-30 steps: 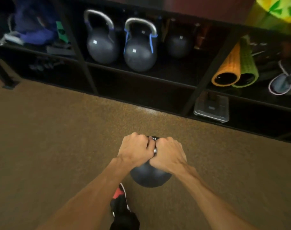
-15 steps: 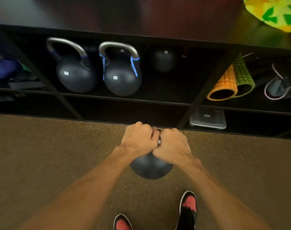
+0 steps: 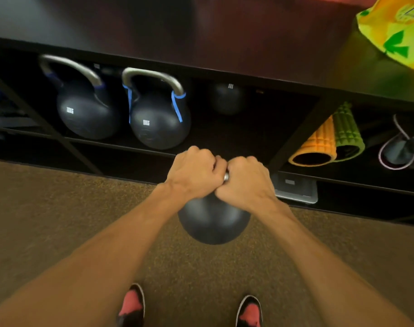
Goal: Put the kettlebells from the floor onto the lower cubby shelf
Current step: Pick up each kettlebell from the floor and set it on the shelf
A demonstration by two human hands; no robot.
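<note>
A black kettlebell (image 3: 213,220) hangs above the brown carpet, just in front of the black cubby shelf (image 3: 224,142). My left hand (image 3: 193,173) and my right hand (image 3: 247,179) are side by side, both shut on its handle, which they hide almost fully. In the cubby stand two large black kettlebells with silver handles, one at the left (image 3: 85,109) and one with blue tape (image 3: 157,119). A small dark kettlebell (image 3: 227,99) sits deeper in the same cubby, right of them.
An orange foam roller (image 3: 315,147) and a green one (image 3: 347,135) lie in the cubby to the right, with a flat grey scale (image 3: 295,188) below them. A yellow-green bag (image 3: 399,29) rests on the shelf top. My two red-black shoes (image 3: 131,305) stand on the carpet.
I have stepped closer to the shelf with the kettlebell in both hands. The shelf now fills more of the view and both feet are planted below the kettlebell.
</note>
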